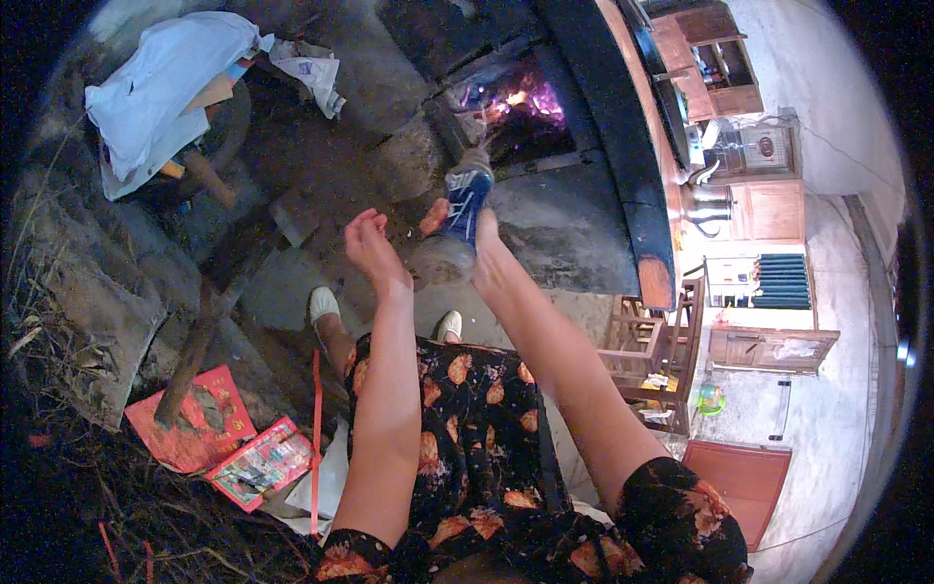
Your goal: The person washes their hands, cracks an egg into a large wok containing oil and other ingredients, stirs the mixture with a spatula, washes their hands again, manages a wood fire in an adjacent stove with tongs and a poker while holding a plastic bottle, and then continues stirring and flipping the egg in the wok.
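Note:
A worn blue sneaker (468, 206) with white laces is in my right hand (487, 232), whose thumb lies on one side and whose fingertips show on the other. The sneaker's greyish toe points up toward the mouth of a stove, where a fire (525, 100) glows orange and purple. Beside the sneaker, apart from it, my left hand (375, 251) is raised with loosely bent fingers and nothing visible in them. My palms and part of the right fingers are hidden.
A dark stove (574, 224) with a wooden rim stands ahead right. Left are a pale sack (185, 73), a leaning wooden stick (190, 355), red printed cardboard (195, 414) and dry twigs (175, 506). A wooden chair (662, 355) and kettle (710, 202) are at right.

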Demonstrator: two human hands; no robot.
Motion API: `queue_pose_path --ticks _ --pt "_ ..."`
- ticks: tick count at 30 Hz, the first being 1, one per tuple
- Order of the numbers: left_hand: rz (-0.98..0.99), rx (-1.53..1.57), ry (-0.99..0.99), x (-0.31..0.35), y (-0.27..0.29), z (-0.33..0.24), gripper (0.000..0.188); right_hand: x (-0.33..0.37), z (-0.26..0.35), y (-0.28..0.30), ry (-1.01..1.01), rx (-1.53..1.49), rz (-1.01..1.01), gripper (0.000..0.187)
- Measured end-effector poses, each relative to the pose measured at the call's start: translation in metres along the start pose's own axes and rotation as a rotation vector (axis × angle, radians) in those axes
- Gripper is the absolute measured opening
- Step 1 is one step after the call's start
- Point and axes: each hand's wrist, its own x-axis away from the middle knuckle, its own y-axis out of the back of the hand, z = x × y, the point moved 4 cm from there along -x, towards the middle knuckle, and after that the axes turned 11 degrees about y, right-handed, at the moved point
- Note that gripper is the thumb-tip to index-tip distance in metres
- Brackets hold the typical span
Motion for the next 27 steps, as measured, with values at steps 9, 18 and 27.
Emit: queue_pose_path --ticks 9,18,27 --pt "-0.012 -0.003 0.03 0.001 -0.001 0.006 0.017 0.004 0.027 0.019 0.013 0.182 0.059 0.041" --pt "-0.032 -0.035 0.021 0.002 0.002 0.002 0.018 -0.015 -0.003 0.001 -0.08 0.129 0.038 0.04" --pt "-0.008 -0.031 -0.055 -0.005 0.003 0.01 0.014 -0.026 0.028 0.004 -0.093 0.054 0.031 0.034"
